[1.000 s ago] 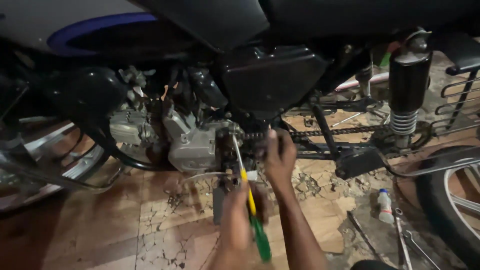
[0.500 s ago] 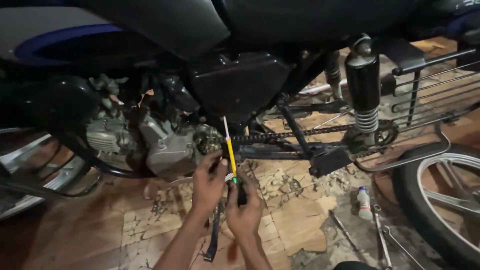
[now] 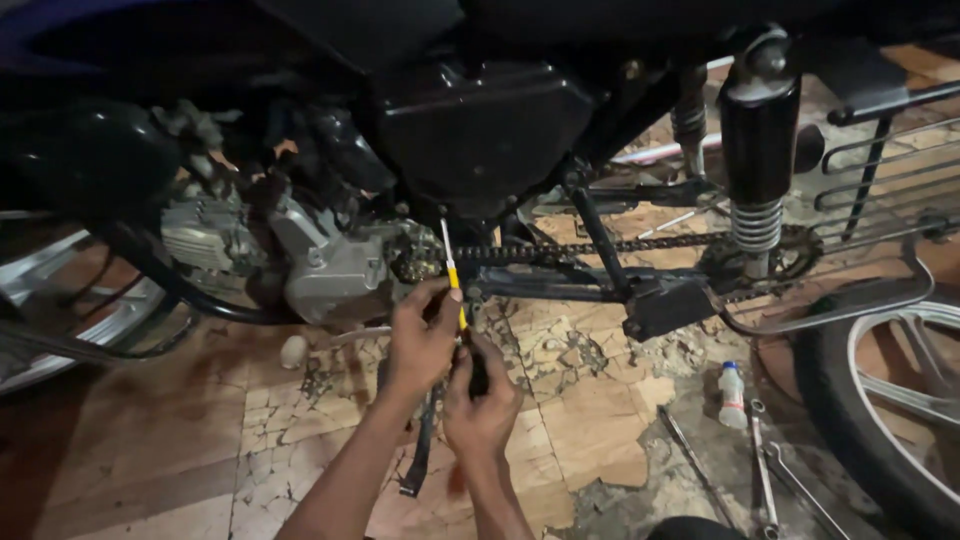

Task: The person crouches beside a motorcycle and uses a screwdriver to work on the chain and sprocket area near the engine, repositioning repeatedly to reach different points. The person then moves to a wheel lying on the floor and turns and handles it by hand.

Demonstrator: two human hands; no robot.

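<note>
Yellow-shafted screwdriver (image 3: 452, 272), held nearly upright, its tip reaching up toward the underside of the engine (image 3: 330, 265) just beside the front sprocket (image 3: 415, 262); we read the steep angle as a way of getting the blade past the frame tubes from below. Our left hand (image 3: 422, 340) closes around the shaft close to the tip end, which steadies the blade where it meets the metal. Our right hand (image 3: 482, 405), lower and touching the left, is curled shut around the handle (the handle itself is hidden inside the fist, so its colour cannot be told). A dark kick-stand or lever (image 3: 420, 450) hangs down between the forearms. Behind the tool the drive chain (image 3: 600, 248) runs back, exposed, toward the rear shock absorber (image 3: 757, 170). Spanners (image 3: 765, 470) and a small white bottle (image 3: 733, 395) lie on the cracked tile floor (image 3: 580, 400) to the right, near the rear wheel (image 3: 890, 400), within reach yet out from under the arms.
</note>
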